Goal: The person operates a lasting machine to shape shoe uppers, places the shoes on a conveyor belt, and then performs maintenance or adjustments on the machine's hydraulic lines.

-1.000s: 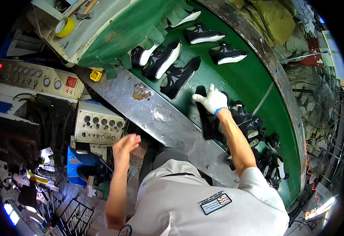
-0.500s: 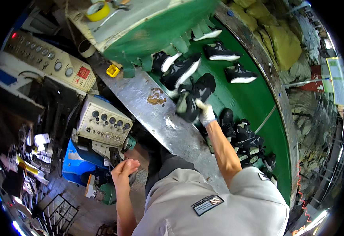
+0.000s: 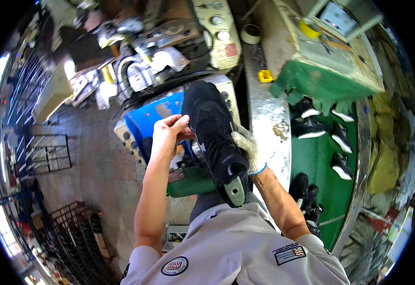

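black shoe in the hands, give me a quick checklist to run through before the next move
1. Left hand on the black shoe: ok, thumb and fingers at its side, toward the toe.
2. Right hand on the shoe: ok, gloved, at the opposite side, toward the heel.
3. Both hands gloved: not ok, the left is bare.
4. Grey-green block in the shoe: ok, its holed end sticks out at the ankle opening.
5. Sole condition: cannot tell, the underside faces away.
6. Shoe held apart from the green surface: ok.
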The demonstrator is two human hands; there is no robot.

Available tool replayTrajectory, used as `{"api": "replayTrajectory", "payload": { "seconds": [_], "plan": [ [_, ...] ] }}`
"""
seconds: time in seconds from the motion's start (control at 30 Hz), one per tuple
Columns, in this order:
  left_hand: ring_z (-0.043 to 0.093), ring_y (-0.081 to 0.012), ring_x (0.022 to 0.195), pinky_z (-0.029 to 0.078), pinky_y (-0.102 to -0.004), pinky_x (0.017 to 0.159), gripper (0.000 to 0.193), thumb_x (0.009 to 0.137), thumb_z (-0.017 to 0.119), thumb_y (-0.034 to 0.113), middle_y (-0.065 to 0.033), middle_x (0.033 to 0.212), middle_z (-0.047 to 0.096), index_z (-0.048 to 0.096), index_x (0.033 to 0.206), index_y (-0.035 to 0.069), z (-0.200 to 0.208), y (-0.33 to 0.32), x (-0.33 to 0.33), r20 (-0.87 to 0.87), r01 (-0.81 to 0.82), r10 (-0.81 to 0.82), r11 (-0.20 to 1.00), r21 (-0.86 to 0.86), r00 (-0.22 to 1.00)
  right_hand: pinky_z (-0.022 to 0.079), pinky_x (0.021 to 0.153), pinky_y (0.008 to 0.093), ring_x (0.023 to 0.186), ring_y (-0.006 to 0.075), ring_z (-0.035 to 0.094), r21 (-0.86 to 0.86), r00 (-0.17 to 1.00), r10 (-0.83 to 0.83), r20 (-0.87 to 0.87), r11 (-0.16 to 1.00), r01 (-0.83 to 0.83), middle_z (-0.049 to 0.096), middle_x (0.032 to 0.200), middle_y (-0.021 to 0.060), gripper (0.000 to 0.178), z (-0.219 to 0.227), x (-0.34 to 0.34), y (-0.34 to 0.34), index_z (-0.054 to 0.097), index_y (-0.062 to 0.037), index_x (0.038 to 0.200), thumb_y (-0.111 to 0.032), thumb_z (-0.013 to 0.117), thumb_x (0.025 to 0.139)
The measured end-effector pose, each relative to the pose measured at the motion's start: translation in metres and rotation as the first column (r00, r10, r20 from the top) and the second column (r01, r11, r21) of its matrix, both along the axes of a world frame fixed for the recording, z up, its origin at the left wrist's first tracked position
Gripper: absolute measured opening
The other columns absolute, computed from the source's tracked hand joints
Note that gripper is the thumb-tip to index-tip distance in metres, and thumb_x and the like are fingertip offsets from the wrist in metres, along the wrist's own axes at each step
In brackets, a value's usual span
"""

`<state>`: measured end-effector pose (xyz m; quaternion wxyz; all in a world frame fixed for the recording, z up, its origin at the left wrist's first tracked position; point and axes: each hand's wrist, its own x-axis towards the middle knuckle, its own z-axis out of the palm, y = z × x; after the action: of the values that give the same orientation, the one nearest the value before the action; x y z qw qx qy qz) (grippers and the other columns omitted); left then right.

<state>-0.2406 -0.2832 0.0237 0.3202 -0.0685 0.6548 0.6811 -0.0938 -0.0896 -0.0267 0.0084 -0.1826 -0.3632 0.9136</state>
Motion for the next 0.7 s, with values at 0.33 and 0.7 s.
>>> {"api": "replayTrajectory", "payload": {
  "seconds": [0.33, 0.7],
  "plan": [
    [0.072, -0.0236, 0.084, 0.062, -0.0319, 0.073, 0.040, 0.085, 0.070, -0.003, -0.0196, 0.103, 0.070, 0.062, 0.123, -0.011, -0.012, -0.103, -0.065, -0.117, -0.508, 0.551, 0.819, 0.267, 0.826, 0.040, 0.107, 0.0303, 0.123, 0.0183, 0.054, 0.349, 0.995, 0.092, -0.042, 0.934, -0.072, 0.059, 0.137, 0.0139, 0.058, 0.017, -0.142, -0.100, 0.052, 0.0081, 0.140, -0.021, 0.068, 0.092],
    [0.069, -0.0227, 0.104, 0.054, -0.0331, 0.094, 0.042, 0.098, 0.061, 0.018, -0.0170, 0.119, 0.068, 0.056, 0.131, -0.008, -0.052, -0.115, -0.103, -0.137, -0.383, 0.468, 0.832, 0.401, 0.873, 0.050, 0.091, 0.0284, 0.101, 0.0141, 0.063, -0.010, 0.996, -0.025, -0.085, 1.000, 0.025, 0.068, 0.118, 0.0074, 0.037, -0.012, -0.217, -0.145, 0.064, 0.0039, 0.127, -0.014, 0.066, 0.096]
  ]
}}
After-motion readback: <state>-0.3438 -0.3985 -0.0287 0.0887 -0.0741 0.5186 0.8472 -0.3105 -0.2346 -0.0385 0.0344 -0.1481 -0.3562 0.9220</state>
